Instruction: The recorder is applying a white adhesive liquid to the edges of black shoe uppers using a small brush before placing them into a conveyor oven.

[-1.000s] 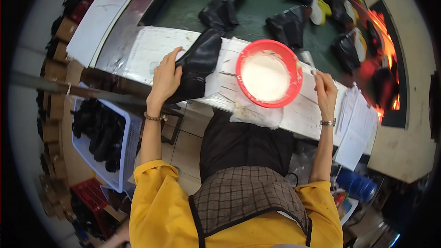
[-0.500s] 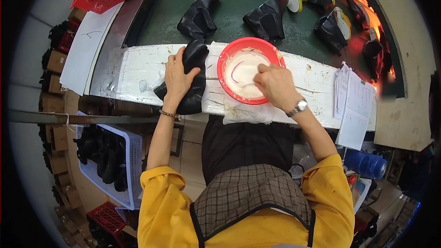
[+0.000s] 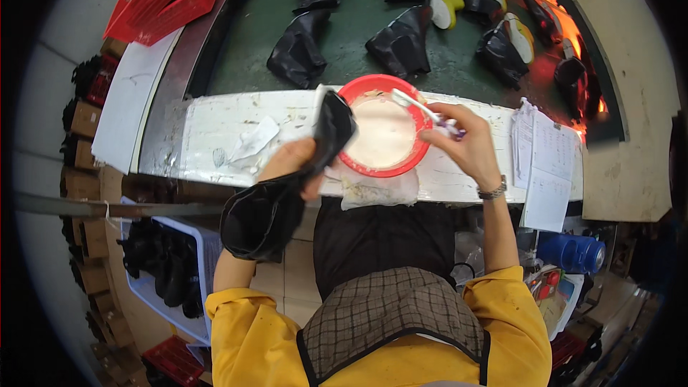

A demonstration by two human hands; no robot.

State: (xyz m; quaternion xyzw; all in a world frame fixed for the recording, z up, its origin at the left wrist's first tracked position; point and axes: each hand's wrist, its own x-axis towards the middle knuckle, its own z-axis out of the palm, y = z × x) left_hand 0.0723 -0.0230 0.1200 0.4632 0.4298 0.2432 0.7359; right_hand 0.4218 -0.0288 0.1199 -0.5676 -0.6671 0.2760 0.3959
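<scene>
My left hand (image 3: 288, 160) is closed round a black boot upper (image 3: 264, 216), raised off the white bench with its wide opening hanging toward me. The upper's other end stands beside the left rim of a red bowl (image 3: 420, 149). White creamy paste (image 3: 383, 132) fills much of the bowl. Between the fingers of my right hand (image 3: 467, 140) is a toothbrush (image 3: 418, 104) with a white and purple handle. Its bristle end is over the bowl's far right side, above the paste.
Several black uppers (image 3: 398, 41) and yellow-and-white soles (image 3: 445, 6) lie on the green conveyor belt (image 3: 236, 50), near an orange-glowing heater (image 3: 573, 36). Papers (image 3: 548, 165) hang over the bench's right end. A blue basket (image 3: 208, 258) of black uppers stands low left; a red basket (image 3: 161, 7) sits far left.
My left hand has lifted and turned the boot upper off the bench. My right hand has drawn the toothbrush out of the paste, moving right. The belt's pieces have shifted slightly in view.
</scene>
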